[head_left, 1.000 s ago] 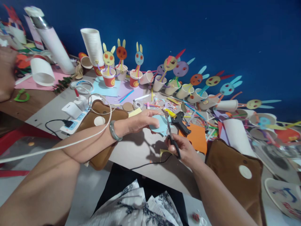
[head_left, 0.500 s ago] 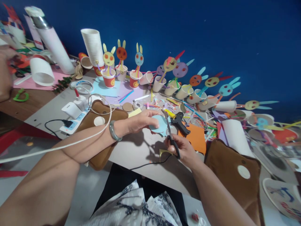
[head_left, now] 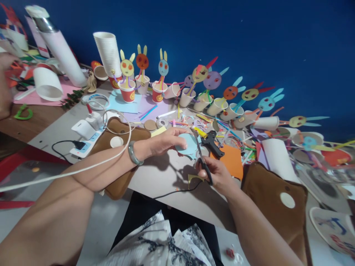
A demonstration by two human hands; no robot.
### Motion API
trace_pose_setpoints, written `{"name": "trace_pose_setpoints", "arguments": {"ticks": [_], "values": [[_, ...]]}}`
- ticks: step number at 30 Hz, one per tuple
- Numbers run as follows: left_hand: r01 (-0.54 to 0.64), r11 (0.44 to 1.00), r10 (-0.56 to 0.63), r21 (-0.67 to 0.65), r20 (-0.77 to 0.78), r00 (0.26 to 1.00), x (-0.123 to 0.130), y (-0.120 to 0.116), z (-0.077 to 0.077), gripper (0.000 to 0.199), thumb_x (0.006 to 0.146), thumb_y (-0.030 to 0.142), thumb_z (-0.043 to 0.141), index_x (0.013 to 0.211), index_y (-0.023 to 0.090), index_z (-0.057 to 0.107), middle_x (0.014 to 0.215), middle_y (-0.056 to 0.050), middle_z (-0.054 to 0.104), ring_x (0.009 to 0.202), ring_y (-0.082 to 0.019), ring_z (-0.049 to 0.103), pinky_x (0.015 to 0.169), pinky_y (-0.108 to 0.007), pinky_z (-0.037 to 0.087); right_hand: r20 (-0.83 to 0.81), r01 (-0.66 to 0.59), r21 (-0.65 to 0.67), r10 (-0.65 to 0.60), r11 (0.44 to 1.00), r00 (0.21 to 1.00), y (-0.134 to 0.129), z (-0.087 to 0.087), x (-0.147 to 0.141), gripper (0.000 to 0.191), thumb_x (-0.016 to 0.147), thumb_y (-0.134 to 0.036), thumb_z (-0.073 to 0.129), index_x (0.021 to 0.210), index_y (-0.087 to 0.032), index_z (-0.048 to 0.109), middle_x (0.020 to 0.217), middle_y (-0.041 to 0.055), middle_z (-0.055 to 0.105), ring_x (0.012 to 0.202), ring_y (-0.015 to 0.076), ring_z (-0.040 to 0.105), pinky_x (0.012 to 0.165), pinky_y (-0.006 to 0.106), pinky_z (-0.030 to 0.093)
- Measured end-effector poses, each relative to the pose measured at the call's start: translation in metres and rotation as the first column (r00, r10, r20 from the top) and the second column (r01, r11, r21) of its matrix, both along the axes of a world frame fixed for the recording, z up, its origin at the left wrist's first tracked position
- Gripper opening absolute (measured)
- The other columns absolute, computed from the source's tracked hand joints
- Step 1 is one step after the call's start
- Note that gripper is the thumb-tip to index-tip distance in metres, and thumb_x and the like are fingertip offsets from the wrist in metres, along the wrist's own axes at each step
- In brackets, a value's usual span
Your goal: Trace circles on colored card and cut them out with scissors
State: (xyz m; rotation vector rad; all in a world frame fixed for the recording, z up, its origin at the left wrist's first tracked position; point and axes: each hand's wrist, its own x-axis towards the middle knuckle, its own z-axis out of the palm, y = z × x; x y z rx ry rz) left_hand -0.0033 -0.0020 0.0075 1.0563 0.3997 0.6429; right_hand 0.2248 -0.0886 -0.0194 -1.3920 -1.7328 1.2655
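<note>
Barely shifted since the earlier frame, pinching paper (head_left: 192, 143) in left fingers (head_left: 179, 141), gripping scissors (head_left: 202, 160) in curled right fingers (head_left: 213, 164). Probably light, creasable paper; best held by the left edge.

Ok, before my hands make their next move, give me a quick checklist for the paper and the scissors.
1. Left hand gripping the blue paper: ok.
2. Right hand on the handles of the scissors: ok.
3. Left thumb clear of the blades: ok, it presses on the paper's far side from them.
4. Nothing behind the paper in the blades' path: cannot tell, the paper hides it.
5. Glue gun well away from the scissors: not ok, it lies close beside the blades.
6. Glue gun cool: cannot tell from the picture.
</note>
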Motion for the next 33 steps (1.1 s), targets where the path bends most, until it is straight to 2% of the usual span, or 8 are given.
{"name": "trace_pose_setpoints", "arguments": {"ticks": [9, 13, 16, 20, 24, 26, 29, 33], "values": [[-0.007, 1.000, 0.007, -0.005, -0.006, 1.000, 0.000, 0.000, 0.002, 0.019, 0.058, 0.021, 0.070, 0.073, 0.013, 0.061, 0.064, 0.001, 0.060, 0.055, -0.009, 0.057, 0.051, -0.021, 0.044, -0.026, 0.010, -0.007, -0.010, 1.000, 1.000, 0.001, -0.001, -0.001, 0.060, 0.068, -0.076, 0.077, 0.065, -0.021, 0.054, 0.061, -0.0031, 0.048, 0.058, 0.0123, 0.039, 0.055, 0.028, 0.031], [-0.016, 1.000, 0.016, -0.003, -0.008, 1.000, 0.002, 0.001, 0.000, 0.018, 0.059, 0.021, 0.069, 0.073, 0.014, 0.061, 0.063, 0.002, 0.059, 0.055, -0.009, 0.056, 0.052, -0.022, 0.045, -0.044, 0.096, 0.031, -0.095, 0.995, 0.995, 0.002, -0.003, -0.001, 0.058, 0.069, -0.075, 0.078, 0.064, -0.020, 0.058, 0.060, -0.0025, 0.049, 0.058, 0.0129, 0.040, 0.056, 0.029, 0.031], [-0.115, 0.993, 0.114, -0.007, -0.095, 0.989, 0.005, 0.003, -0.003, 0.022, 0.060, 0.021, 0.070, 0.081, 0.013, 0.065, 0.069, 0.001, 0.062, 0.060, -0.009, 0.059, 0.054, -0.022, 0.047, -0.205, 0.182, 0.072, -0.165, 0.981, 0.965, 0.003, -0.004, -0.003, 0.061, 0.075, -0.078, 0.069, 0.063, -0.021, 0.054, 0.059, -0.0020, 0.047, 0.055, 0.0133, 0.039, 0.055, 0.030, 0.030], [-0.263, 0.965, 0.257, 0.005, -0.234, 0.938, 0.008, 0.006, -0.004, 0.023, 0.067, 0.022, 0.074, 0.087, 0.012, 0.067, 0.079, 0.000, 0.066, 0.063, -0.007, 0.059, 0.056, -0.019, 0.048, -0.383, 0.229, 0.102, -0.174, 0.968, 0.907, 0.002, -0.001, -0.008, 0.063, 0.076, -0.084, 0.062, 0.065, -0.023, 0.052, 0.064, 0.0001, 0.050, 0.056, 0.0148, 0.041, 0.053, 0.031, 0.033], [-0.282, 0.959, 0.274, 0.008, -0.269, 0.923, 0.009, 0.007, -0.004, 0.013, 0.075, 0.017, 0.071, 0.085, 0.013, 0.065, 0.073, 0.003, 0.062, 0.053, -0.003, 0.052, 0.051, -0.018, 0.043, -0.431, 0.296, 0.149, -0.207, 0.943, 0.878, 0.000, 0.003, -0.013, 0.060, 0.080, -0.080, 0.063, 0.064, -0.023, 0.055, 0.064, 0.0015, 0.052, 0.058, 0.0166, 0.044, 0.053, 0.032, 0.036], [-0.264, 0.964, 0.250, -0.012, -0.287, 0.925, 0.009, 0.006, -0.004, 0.008, 0.079, 0.015, 0.068, 0.084, 0.014, 0.062, 0.065, 0.005, 0.058, 0.048, -0.004, 0.050, 0.049, -0.018, 0.042, -0.443, 0.340, 0.187, -0.230, 0.922, 0.867, 0.000, 0.003, -0.013, 0.054, 0.082, -0.074, 0.067, 0.066, -0.023, 0.059, 0.066, 0.0025, 0.055, 0.059, 0.0168, 0.046, 0.053, 0.032, 0.035], [-0.248, 0.968, 0.226, -0.044, -0.290, 0.930, 0.011, 0.004, -0.003, 0.007, 0.079, 0.012, 0.065, 0.083, 0.014, 0.060, 0.060, 0.005, 0.057, 0.047, -0.006, 0.052, 0.048, -0.018, 0.042, -0.422, 0.357, 0.207, -0.247, 0.911, 0.873, 0.000, -0.002, -0.011, 0.051, 0.084, -0.072, 0.066, 0.074, -0.022, 0.066, 0.071, 0.0033, 0.057, 0.060, 0.0166, 0.046, 0.054, 0.032, 0.035], [-0.235, 0.971, 0.217, -0.038, -0.267, 0.939, 0.010, 0.002, 0.000, 0.020, 0.072, 0.012, 0.068, 0.091, 0.013, 0.063, 0.070, 0.001, 0.066, 0.054, -0.008, 0.060, 0.049, -0.019, 0.045, -0.241, 0.231, 0.191, -0.183, 0.954, 0.953, -0.002, -0.007, -0.005, 0.054, 0.085, -0.076, 0.062, 0.077, -0.023, 0.063, 0.070, 0.0018, 0.054, 0.062, 0.0165, 0.045, 0.058, 0.033, 0.036]]}}
